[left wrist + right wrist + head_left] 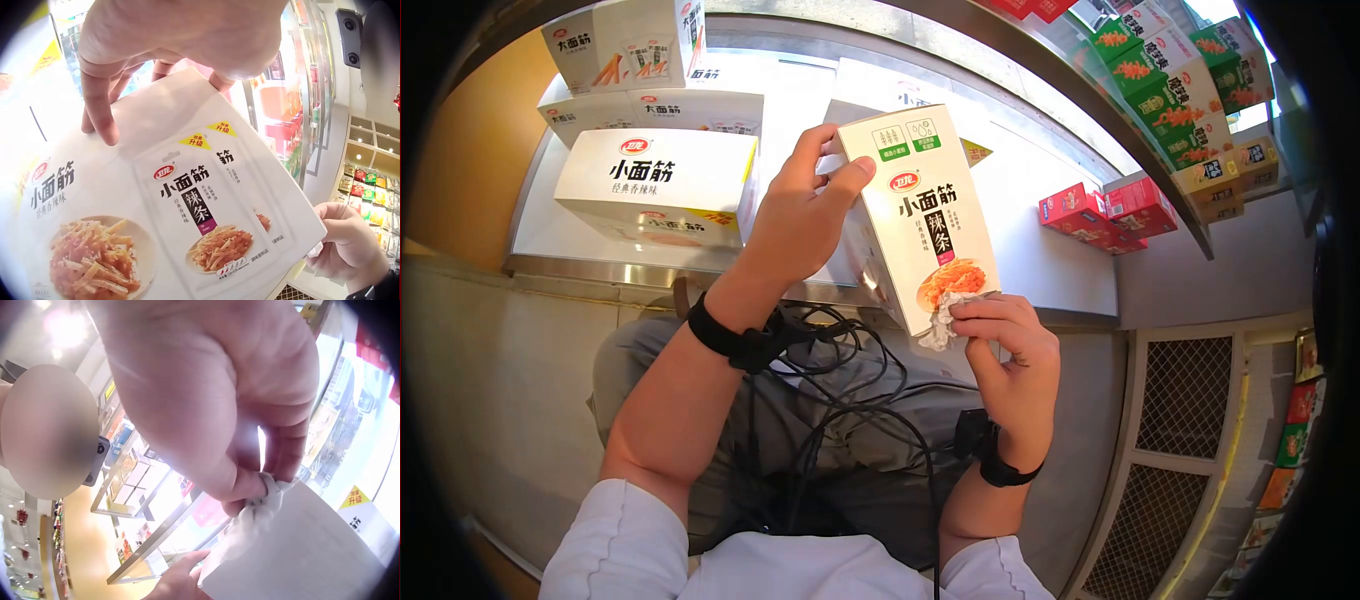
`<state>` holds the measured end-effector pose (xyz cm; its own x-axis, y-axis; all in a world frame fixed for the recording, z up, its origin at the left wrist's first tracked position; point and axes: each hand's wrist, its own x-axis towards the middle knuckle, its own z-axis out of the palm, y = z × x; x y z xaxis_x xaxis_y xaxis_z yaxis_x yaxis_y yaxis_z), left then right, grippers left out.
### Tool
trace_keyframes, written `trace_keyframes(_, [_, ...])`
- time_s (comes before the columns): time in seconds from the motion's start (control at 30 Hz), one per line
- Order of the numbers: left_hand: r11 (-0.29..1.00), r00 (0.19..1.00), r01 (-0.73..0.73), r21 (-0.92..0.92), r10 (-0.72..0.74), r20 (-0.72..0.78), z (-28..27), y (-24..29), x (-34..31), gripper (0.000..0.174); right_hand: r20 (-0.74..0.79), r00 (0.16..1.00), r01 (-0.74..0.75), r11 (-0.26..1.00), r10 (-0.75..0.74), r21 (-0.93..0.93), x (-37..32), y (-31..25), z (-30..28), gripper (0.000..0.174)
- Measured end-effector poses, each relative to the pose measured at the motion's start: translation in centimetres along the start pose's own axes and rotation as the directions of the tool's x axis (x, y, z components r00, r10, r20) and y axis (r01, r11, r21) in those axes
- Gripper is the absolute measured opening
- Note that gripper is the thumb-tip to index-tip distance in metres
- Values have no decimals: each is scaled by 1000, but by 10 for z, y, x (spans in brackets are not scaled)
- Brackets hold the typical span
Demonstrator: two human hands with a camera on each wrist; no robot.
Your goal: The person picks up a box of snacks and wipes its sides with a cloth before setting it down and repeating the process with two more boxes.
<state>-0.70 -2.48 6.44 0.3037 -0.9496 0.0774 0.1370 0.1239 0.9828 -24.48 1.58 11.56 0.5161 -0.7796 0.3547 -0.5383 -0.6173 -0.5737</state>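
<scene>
A white snack box [920,220] with a picture of orange food strips is held up, tilted, above the person's lap. The left hand [812,205] grips its upper left edge, thumb on the printed face; in the left wrist view its fingers [100,109] reach over the box top. At the lower right corner the right hand [1012,345] pinches a crumpled white tissue [941,325] against the box. The right wrist view shows that tissue [259,509] bunched between thumb and fingers at the box edge [300,544].
Similar white boxes [650,180] stand stacked on the white shelf [540,225] at left. Red boxes [1105,212] sit to the right, below an upper shelf of green boxes [1170,100]. Black cables [830,400] lie across the lap.
</scene>
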Motion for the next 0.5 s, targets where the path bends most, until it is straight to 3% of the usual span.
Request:
trace_keyframes(0.1, [1000,1000,4,-13,-4,-2,-3,-3,1,56,-93,994,-51,999,49,-18,-1,8,2,19])
trace_keyframes(0.17, [997,1000,8,75,-8,-4,-2,-8,4,58,-383,890,-250,967,249,47,-4,16,5,19])
trace_keyframes(0.3, [989,999,-37,144,37,-1,-1,-17,6,59,-418,857,-244,952,300,183,-5,12,8,18])
trace_keyframes(0.33, [966,994,-107,236,104,27,0,-17,5,60,-419,857,-245,952,301,184,-4,11,9,18])
trace_keyframes(0.37, [930,984,-177,322,166,62,1,-16,4,61,-407,869,-215,956,281,200,-4,11,10,21])
trace_keyframes(0.5, [900,975,-220,375,188,120,5,-3,-8,58,-339,909,-182,962,244,206,-6,15,12,34])
